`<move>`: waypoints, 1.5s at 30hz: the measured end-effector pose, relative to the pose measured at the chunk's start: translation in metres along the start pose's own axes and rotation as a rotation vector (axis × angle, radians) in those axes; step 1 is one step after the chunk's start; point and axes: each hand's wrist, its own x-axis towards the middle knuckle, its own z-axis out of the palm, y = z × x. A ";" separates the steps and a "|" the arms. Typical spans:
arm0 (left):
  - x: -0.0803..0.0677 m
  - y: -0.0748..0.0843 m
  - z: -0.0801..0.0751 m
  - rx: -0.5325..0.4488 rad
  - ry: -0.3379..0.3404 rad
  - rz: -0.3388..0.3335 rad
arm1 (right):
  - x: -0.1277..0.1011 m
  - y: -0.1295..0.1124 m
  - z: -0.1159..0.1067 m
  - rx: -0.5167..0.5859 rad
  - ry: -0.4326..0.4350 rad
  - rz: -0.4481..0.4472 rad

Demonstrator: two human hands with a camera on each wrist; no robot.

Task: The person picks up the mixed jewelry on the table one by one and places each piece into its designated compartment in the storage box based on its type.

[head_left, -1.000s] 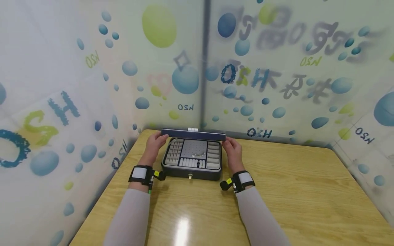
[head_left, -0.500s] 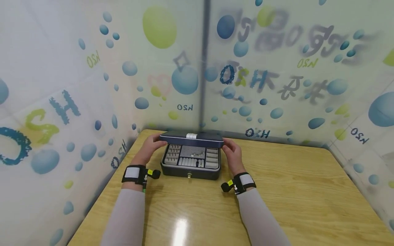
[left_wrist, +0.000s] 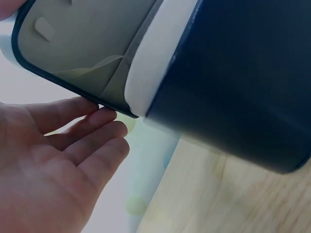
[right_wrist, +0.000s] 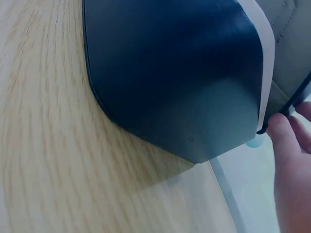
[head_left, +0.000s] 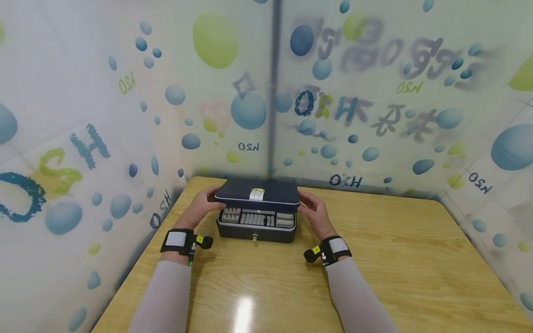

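A dark blue jewelry box (head_left: 275, 235) rests on the table, with its lid (head_left: 276, 190) part way down over the base. Grey compartments (head_left: 258, 219) with ring rolls show through the front gap; those farther back are hidden by the lid. My left hand (head_left: 197, 209) holds the lid's left side, thumb near the front corner. On the opposite side, my right hand (head_left: 316, 216) grips the lid's right edge. The left wrist view shows the lid's pale lining (left_wrist: 82, 41) and the fingers along its edge. A white-and-gold clasp tab (head_left: 257, 194) hangs on the lid's front; a small metal lock (head_left: 255, 237) is on the base.
The wooden table (head_left: 395, 259) extends to the right and in front of the box. Behind and to the left stand pale walls (head_left: 233, 169) printed with blue and green bubbles. Each wrist wears a black strap (head_left: 176, 241) with a small camera.
The lid has swung forward and down from near upright, in both hands. Its top face and clasp tab now show, and less of the compartments is visible.
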 end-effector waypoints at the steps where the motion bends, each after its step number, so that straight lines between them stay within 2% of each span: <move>1: 0.000 -0.001 0.000 0.011 -0.003 -0.001 | -0.001 0.000 -0.001 0.002 -0.012 0.002; 7: -0.001 -0.003 -0.003 0.057 -0.034 -0.017 | -0.002 0.000 -0.007 -0.004 -0.086 0.019; 14: -0.002 -0.004 -0.007 0.073 -0.107 -0.033 | -0.001 -0.007 -0.018 -0.088 -0.189 0.064; 18: -0.003 -0.003 -0.008 0.111 -0.124 -0.049 | -0.001 -0.012 -0.021 -0.127 -0.246 0.085; 25: -0.004 0.004 -0.005 0.327 -0.115 -0.094 | 0.000 -0.018 -0.025 -0.208 -0.312 0.114; 29: -0.005 0.009 -0.003 0.400 -0.121 -0.099 | -0.001 -0.020 -0.025 -0.235 -0.328 0.131; 45: -0.001 0.007 -0.002 0.452 -0.129 -0.102 | 0.001 -0.021 -0.025 -0.292 -0.335 0.158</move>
